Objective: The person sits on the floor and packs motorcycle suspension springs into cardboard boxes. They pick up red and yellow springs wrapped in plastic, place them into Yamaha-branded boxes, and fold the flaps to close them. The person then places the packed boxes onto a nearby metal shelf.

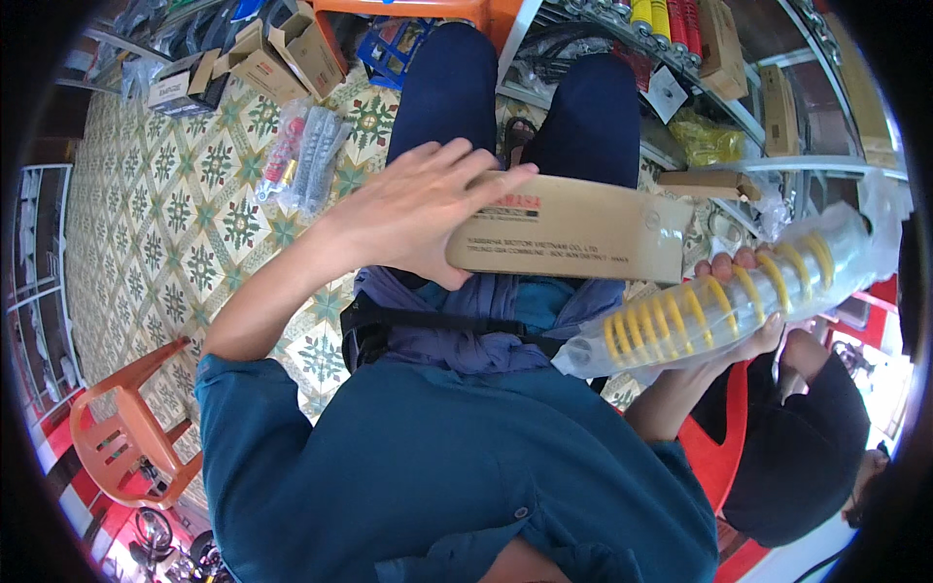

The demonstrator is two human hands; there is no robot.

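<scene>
My left hand (413, 209) grips the left end of a long brown cardboard box (593, 228), fingers over its far side and thumb at the near edge. The box lies across my lap, above my thighs, its printed side up. Off to the right, my right hand (763, 335) is wrapped round a shock absorber (719, 301) with a yellow coil spring, sealed in clear plastic. The shock absorber tilts up toward the right, its lower left end close to the box's near edge. Most of the right palm is hidden behind it.
Bagged shock absorbers (306, 155) lie on the patterned tile floor. Opened cartons (277, 63) and a blue crate (389, 51) stand beyond. Metal shelving (743, 112) with parts rises at far right. An orange chair (136, 423) is at left; another person (797, 437) sits close on my right.
</scene>
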